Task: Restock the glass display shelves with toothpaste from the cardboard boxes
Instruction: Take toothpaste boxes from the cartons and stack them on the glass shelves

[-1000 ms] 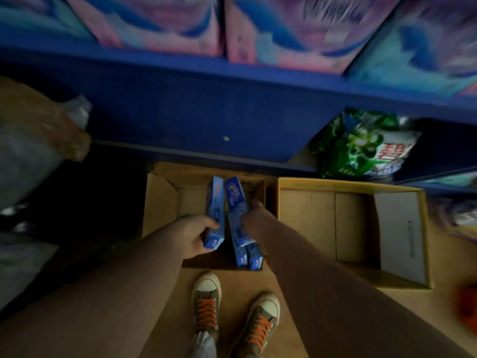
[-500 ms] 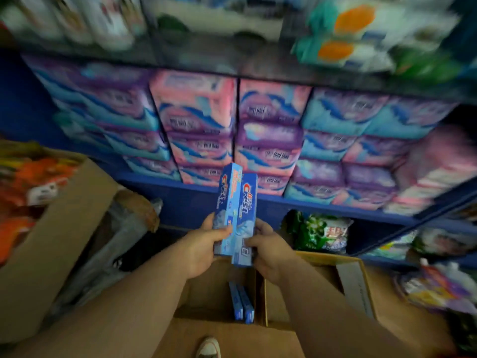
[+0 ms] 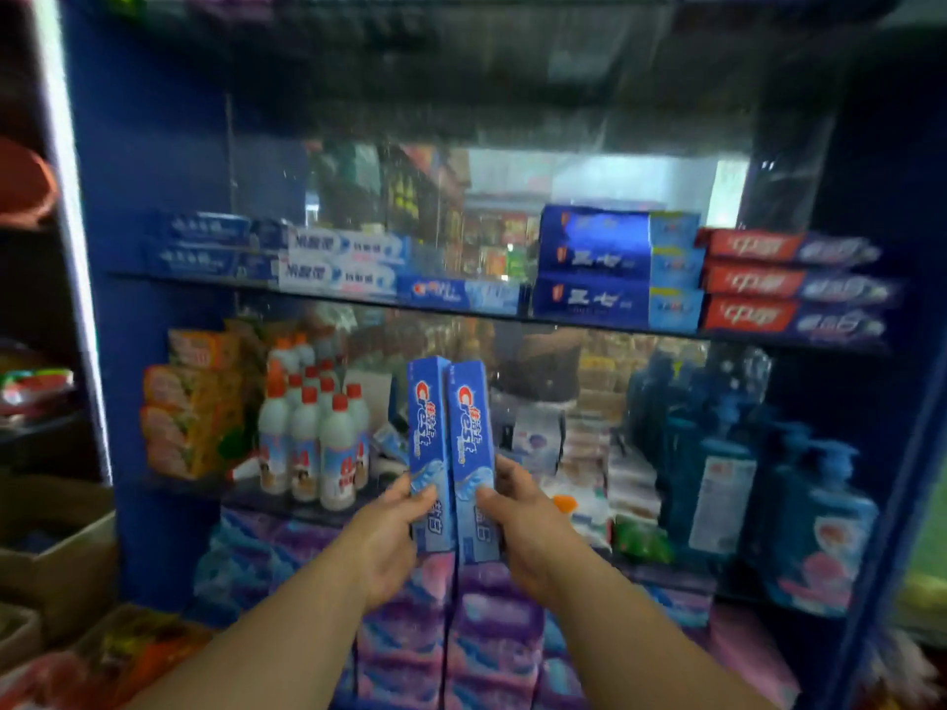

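Two blue toothpaste boxes stand upright side by side in front of me. My left hand grips the left toothpaste box near its lower end. My right hand grips the right toothpaste box the same way. Above them runs a glass shelf with rows of toothpaste boxes lying flat; one matching blue toothpaste box lies on it at the middle, with a gap above it. The cardboard boxes on the floor are out of view.
White bottles with red caps and orange packs fill the lower shelf's left. Blue pump bottles stand at its right. Purple-pink packs are stacked below. A blue shelf frame borders the left side.
The view has swung up from the floor boxes to the glass shelves. Both hands have risen with the two toothpaste boxes, which now stand in front of the lower glass shelf.
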